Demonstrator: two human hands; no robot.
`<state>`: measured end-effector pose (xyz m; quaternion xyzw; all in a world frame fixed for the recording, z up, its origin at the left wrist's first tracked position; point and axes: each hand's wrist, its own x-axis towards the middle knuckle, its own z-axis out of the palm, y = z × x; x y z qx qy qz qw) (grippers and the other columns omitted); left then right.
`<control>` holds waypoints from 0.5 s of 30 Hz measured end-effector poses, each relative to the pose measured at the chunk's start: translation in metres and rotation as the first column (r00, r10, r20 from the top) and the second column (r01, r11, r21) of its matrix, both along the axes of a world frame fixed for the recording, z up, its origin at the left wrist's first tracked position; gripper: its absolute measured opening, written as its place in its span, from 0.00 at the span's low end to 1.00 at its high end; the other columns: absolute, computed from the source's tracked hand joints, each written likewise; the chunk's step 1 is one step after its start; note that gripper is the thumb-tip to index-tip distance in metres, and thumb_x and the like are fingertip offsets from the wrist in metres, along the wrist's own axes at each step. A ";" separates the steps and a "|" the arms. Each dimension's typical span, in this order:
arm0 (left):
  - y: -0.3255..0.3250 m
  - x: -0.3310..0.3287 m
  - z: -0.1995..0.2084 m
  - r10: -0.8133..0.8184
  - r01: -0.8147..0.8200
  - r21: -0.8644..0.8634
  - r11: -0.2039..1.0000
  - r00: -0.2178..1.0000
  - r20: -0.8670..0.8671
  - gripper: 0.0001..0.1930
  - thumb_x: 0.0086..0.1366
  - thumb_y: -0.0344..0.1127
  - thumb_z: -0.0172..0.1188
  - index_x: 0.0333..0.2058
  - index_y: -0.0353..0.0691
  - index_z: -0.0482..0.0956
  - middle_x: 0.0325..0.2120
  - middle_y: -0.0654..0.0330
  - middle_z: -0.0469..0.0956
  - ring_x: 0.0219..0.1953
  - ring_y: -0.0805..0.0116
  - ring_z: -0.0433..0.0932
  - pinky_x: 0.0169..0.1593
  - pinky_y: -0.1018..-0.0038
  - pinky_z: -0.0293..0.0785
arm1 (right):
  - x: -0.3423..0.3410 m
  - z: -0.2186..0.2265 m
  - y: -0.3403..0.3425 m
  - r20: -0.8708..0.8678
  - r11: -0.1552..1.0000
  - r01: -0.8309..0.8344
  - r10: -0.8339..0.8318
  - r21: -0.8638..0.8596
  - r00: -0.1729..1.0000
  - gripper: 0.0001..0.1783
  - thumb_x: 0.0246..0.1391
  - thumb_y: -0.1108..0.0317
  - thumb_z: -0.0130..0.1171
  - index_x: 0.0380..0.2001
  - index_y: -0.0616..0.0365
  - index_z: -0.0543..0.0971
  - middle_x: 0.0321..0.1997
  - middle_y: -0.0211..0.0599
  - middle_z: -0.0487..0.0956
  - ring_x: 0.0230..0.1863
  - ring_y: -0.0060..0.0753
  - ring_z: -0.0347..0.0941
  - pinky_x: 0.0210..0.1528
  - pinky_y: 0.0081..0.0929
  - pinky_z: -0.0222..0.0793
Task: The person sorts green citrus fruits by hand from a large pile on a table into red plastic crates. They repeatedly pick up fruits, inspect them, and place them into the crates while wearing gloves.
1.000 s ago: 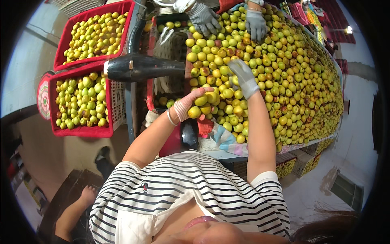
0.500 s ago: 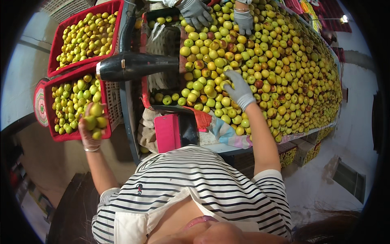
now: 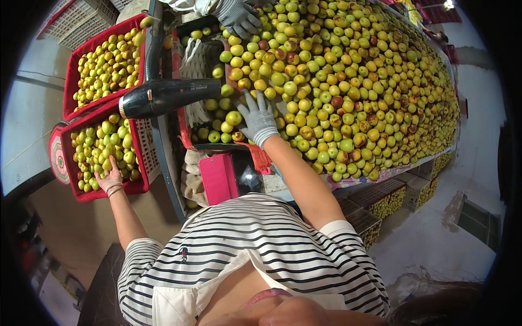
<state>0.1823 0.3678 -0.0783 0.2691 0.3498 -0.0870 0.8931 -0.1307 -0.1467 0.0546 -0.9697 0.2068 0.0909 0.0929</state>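
My left hand (image 3: 111,177) rests low among the small round yellow-green fruits (image 3: 103,142) in the near red-lined crate (image 3: 142,187); its fingers are apart and touch the fruit. My right hand (image 3: 259,117), in a grey glove, lies flat with spread fingers at the left end of the big heap of fruits (image 3: 370,98), some of which have reddish-brown patches. Several fruits lie just left of its fingertips, in an open-topped section with pale netting (image 3: 197,65). Neither palm is visible.
A black hair dryer (image 3: 168,98) lies across the frame between crates and heap. Beyond the near crate stands another red-lined crate (image 3: 69,103) of fruit. A co-worker's gloved hand (image 3: 237,17) is at the heap's far edge. A pink case (image 3: 218,176) lies near me.
My left hand has lowered into the near crate and let go of several fruits. My right hand has swept left, with fruits now beside its fingertips. One co-worker's hand has left view.
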 end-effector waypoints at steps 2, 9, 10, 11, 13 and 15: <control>-0.022 -0.014 0.022 -0.084 0.092 0.398 0.913 0.996 -0.037 0.35 0.66 0.52 0.54 0.65 0.38 0.56 0.64 0.48 0.59 0.64 0.48 0.62 0.58 0.52 0.72 | 0.003 -0.006 0.000 -0.008 0.999 -0.051 0.051 -0.018 0.999 0.35 0.48 0.50 0.65 0.60 0.42 0.70 0.72 0.41 0.56 0.73 0.51 0.45 0.69 0.58 0.48; -0.173 -0.153 0.151 -0.786 0.194 0.898 0.395 0.577 0.221 0.12 0.69 0.30 0.49 0.47 0.34 0.77 0.46 0.54 0.77 0.48 0.62 0.76 0.55 0.66 0.72 | -0.014 0.042 -0.100 0.379 0.938 0.237 -0.321 0.252 0.868 0.29 0.50 0.58 0.60 0.56 0.54 0.70 0.59 0.42 0.69 0.65 0.44 0.61 0.67 0.38 0.58; -0.203 -0.172 0.161 -0.884 0.246 0.909 0.337 0.415 0.216 0.11 0.67 0.27 0.50 0.45 0.33 0.78 0.45 0.54 0.78 0.48 0.62 0.77 0.54 0.67 0.72 | -0.032 0.015 -0.138 0.437 0.946 0.266 -0.165 -0.183 0.884 0.35 0.55 0.51 0.56 0.63 0.55 0.65 0.68 0.45 0.62 0.70 0.46 0.55 0.70 0.41 0.54; -0.224 -0.185 0.163 -0.952 0.141 0.953 0.269 0.188 0.241 0.12 0.66 0.25 0.51 0.45 0.33 0.78 0.45 0.53 0.78 0.48 0.60 0.77 0.54 0.67 0.73 | -0.034 0.017 -0.155 0.278 0.920 0.378 -0.340 -0.098 0.899 0.40 0.59 0.44 0.51 0.68 0.54 0.58 0.73 0.45 0.54 0.74 0.47 0.47 0.73 0.43 0.48; -0.277 -0.213 0.176 -0.970 0.178 0.970 0.163 -0.150 0.191 0.15 0.60 0.22 0.54 0.46 0.35 0.79 0.45 0.49 0.79 0.47 0.53 0.78 0.53 0.65 0.74 | -0.024 0.005 -0.163 0.114 0.912 0.303 -0.282 -0.278 0.953 0.42 0.59 0.41 0.51 0.68 0.54 0.57 0.74 0.48 0.51 0.75 0.50 0.43 0.73 0.54 0.43; -0.338 -0.231 0.174 -0.864 -0.005 0.983 0.184 -0.478 0.159 0.17 0.57 0.24 0.57 0.47 0.39 0.78 0.48 0.51 0.77 0.52 0.48 0.74 0.57 0.60 0.71 | 0.001 0.004 -0.147 0.116 0.875 0.357 -0.338 -0.326 0.934 0.45 0.57 0.38 0.51 0.70 0.52 0.55 0.75 0.49 0.47 0.76 0.54 0.38 0.70 0.64 0.42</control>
